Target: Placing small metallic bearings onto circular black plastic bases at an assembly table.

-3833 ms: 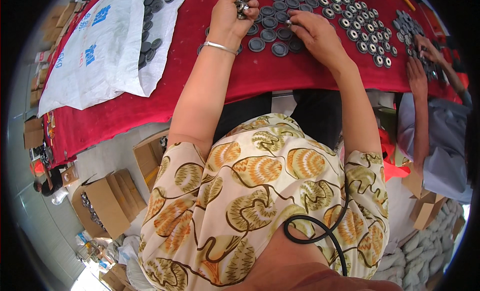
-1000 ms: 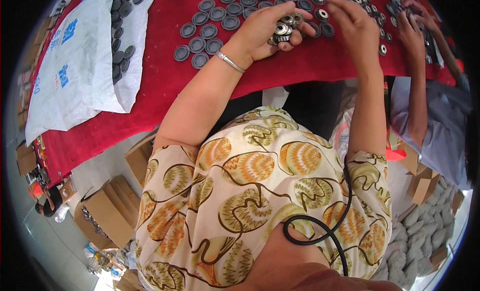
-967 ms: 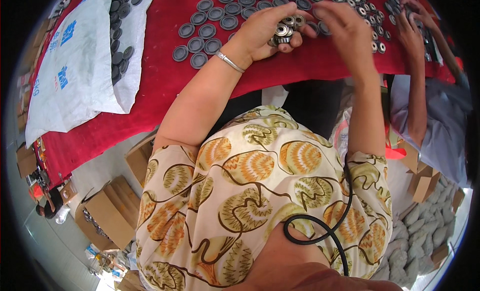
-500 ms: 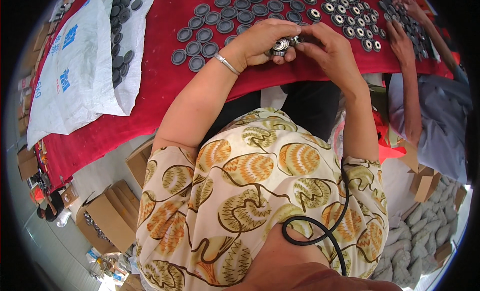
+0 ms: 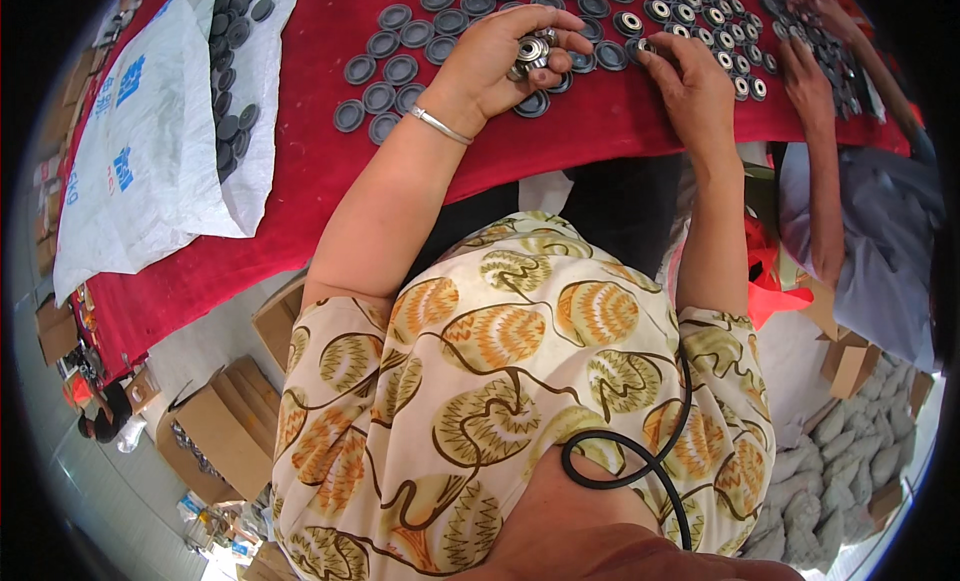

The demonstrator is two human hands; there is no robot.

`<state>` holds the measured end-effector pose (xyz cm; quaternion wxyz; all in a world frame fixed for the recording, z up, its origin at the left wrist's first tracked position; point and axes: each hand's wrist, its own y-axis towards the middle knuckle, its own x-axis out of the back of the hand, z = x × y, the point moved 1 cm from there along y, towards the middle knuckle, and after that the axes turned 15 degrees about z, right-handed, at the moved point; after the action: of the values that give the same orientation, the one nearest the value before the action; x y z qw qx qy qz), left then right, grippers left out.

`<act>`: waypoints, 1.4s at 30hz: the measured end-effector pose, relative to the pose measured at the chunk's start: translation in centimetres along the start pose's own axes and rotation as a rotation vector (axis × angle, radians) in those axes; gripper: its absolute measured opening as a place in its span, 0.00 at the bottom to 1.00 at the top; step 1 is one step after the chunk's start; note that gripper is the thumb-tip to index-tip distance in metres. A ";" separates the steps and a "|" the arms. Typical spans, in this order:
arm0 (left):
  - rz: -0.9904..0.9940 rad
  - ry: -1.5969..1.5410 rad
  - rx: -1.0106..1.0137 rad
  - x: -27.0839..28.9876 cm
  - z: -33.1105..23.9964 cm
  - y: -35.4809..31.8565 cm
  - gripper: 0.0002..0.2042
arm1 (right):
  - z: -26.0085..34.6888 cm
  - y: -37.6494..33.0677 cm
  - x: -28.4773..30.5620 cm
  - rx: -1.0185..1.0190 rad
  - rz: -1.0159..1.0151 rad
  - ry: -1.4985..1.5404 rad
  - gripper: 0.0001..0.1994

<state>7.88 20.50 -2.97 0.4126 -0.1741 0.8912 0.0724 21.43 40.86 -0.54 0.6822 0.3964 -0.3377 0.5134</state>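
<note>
My left hand (image 5: 478, 69) is raised just above the red-covered table, its fingers curled round several shiny metal ball bearings (image 5: 533, 51). My right hand (image 5: 694, 93) is at the table, thumb and fingertips closed on a bearing (image 5: 645, 46) at one of the round grey caps; the fingers partly hide it. Bare grey caps (image 5: 402, 69) with raised rims lie in loose rows around and beyond my left hand. Past my right hand, many caps hold a bearing (image 5: 714, 17) in the middle.
A white woven sack (image 5: 150, 131) with more dark caps (image 5: 228, 131) lies on the left of the red cloth (image 5: 320, 161). At the right, a co-worker's hands (image 5: 805, 81) handle a pile of dark pieces (image 5: 840, 76). Cardboard boxes (image 5: 235, 431) stand below the table.
My hands have moved apart: the left drew slightly left with its bearings, while the right went right and down to a cap with one bearing.
</note>
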 end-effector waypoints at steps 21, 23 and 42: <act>0.008 0.044 0.019 -0.2 0.4 0.0 0.15 | 1.2 -0.9 0.3 -0.012 -0.014 -0.176 0.15; 0.024 0.088 0.034 -0.1 0.3 0.1 0.19 | 1.2 -1.0 -0.2 0.141 -0.079 -0.252 0.15; 0.373 -0.494 0.021 -0.9 -1.0 0.1 0.33 | 6.7 2.2 -0.2 0.256 -0.030 0.047 0.16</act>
<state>7.69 20.58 -1.64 0.5979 0.0196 0.7813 0.1780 18.91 35.21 2.78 0.6413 0.4729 -0.2474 0.5513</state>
